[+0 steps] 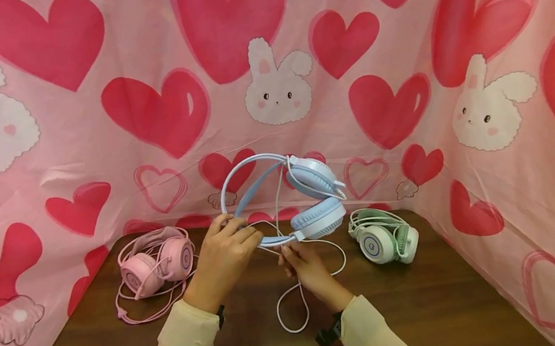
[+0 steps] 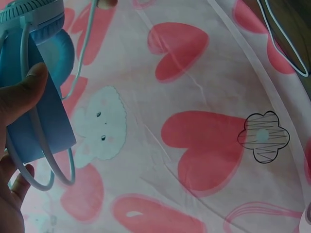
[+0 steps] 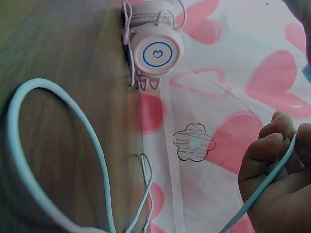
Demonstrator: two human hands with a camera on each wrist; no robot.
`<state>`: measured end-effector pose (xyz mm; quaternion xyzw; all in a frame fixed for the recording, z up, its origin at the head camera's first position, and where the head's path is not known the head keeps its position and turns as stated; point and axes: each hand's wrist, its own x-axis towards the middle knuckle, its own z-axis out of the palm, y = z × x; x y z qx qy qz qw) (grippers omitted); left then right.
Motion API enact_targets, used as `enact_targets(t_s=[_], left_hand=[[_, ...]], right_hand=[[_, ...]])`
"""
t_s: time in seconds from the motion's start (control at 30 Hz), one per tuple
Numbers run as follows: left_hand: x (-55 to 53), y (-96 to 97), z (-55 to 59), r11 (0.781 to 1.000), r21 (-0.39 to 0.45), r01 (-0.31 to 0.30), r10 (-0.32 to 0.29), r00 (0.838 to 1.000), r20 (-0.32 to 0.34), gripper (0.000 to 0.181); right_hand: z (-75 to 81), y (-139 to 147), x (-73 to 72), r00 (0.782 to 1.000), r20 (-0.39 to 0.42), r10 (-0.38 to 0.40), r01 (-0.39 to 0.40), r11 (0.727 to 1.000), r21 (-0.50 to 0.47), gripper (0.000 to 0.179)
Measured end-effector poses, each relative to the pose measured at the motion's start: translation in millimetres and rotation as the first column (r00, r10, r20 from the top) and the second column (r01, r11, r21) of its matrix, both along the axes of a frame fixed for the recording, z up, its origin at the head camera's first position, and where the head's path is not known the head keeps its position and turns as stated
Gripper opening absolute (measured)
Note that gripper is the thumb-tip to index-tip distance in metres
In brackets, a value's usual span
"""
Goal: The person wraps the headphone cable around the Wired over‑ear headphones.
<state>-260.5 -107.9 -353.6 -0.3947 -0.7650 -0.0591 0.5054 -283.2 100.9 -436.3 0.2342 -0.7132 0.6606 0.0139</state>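
Blue headset (image 1: 311,181): was held in the air above the bench (image 1: 255,335), tilted so that its arch opened to the right, with its two ear cups (image 1: 319,216) one above the other and their cushions facing.
Left hand (image 1: 227,250): its grip was closed round the headband (image 2: 51,121), the thumb lying across it.
Right hand (image 1: 313,271): was just below the lower cup, its grip pinching the white cable (image 3: 265,189) between thumb and fingers.
Cable run: passed over the upper cup and hung in loops beneath the headset.
Pink headset (image 1: 180,257): lay on the bench at the left, its cord coiled beside it.
Green-and-white headset (image 1: 372,245): rested on the bench at the right.
Sleeves (image 1: 186,340): were cream, with a dark band (image 1: 329,334) at each wrist.
Backdrop cloth (image 1: 140,51): was pink, printed with red hearts and white rabbits, and surrounded the bench.
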Motion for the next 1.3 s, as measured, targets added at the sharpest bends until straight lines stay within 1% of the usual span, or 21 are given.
enact_targets(t_s=[0.07, 0.13, 0.27, 0.43, 0.57, 0.63, 0.73, 0.87, 0.97, 1.1, 1.17, 1.3], left_hand=[[-0.1, -0.6, 0.9, 1.000, -0.012, -0.021, 0.021, 1.000, 0.008, 0.017], [-0.4, -1.3, 1.5, 0.999, -0.016, -0.037, 0.037, 0.999, 0.008, 0.017], [-3.0, -3.2, 0.6, 0.999, -0.003, -0.038, 0.038, 0.999, 0.006, 0.020], [-5.0, -4.5, -2.3, 0.999, 0.005, -0.045, 0.045, 0.999, 0.019, 0.020], [-7.7, -4.5, -3.8, 0.999, 0.004, -0.046, 0.046, 0.999, 0.021, 0.020], [-10.6, -5.3, -4.8, 0.999, 0.010, -0.042, 0.042, 0.999, 0.020, 0.020], [-15.9, -8.4, -7.3, 0.999, 0.016, -0.047, 0.046, 0.998, 0.037, 0.020], [-23.2, -15.6, -13.1, 0.997, 0.015, -0.076, 0.075, 0.996, 0.057, 0.020], [-27.9, -20.8, -17.7, 0.996, 0.014, -0.089, 0.088, 0.994, 0.062, 0.019], [-33.9, -24.3, -21.4, 0.996, 0.010, -0.085, 0.084, 0.994, 0.066, 0.017], [-37.1, -24.8, -22.0, 0.996, 0.003, -0.088, 0.087, 0.994, 0.069, 0.018], [-42.4, -25.8, -22.2, 0.994, 0.000, -0.106, 0.105, 0.991, 0.088, 0.017]], right_hand=[[5.3, 0.6, 5.3, 0.999, -0.012, 0.030, -0.029, 1.000, 0.011, 0.027], [13.6, 0.6, 13.0, 0.999, -0.029, 0.043, -0.041, 0.998, 0.047, 0.026], [27.4, 1.3, 26.7, 0.997, -0.062, 0.047, -0.039, 0.990, 0.133, 0.024], [26.8, 6.1, 32.5, 0.996, -0.077, 0.050, -0.034, 0.981, 0.190, 0.025], [27.6, 10.2, 39.0, 0.995, -0.091, 0.036, -0.014, 0.971, 0.238, 0.023], [28.6, 11.6, 42.2, 0.995, -0.094, 0.033, -0.007, 0.963, 0.268, 0.022], [29.9, 13.0, 46.6, 0.996, -0.081, 0.036, -0.010, 0.954, 0.299, 0.021], [27.5, 15.0, 50.3, 0.997, -0.055, 0.050, -0.029, 0.948, 0.318, 0.019], [19.3, 17.8, 50.0, 0.998, -0.042, 0.055, -0.037, 0.938, 0.344, 0.019], [7.0, 22.7, 49.1, 0.996, -0.041, 0.078, -0.056, 0.920, 0.387, 0.018], [5.1, 23.9, 50.3, 0.993, -0.056, 0.105, -0.074, 0.913, 0.401, 0.017], [6.1, 22.7, 54.1, 0.979, -0.096, 0.179, -0.122, 0.897, 0.424, 0.017]])
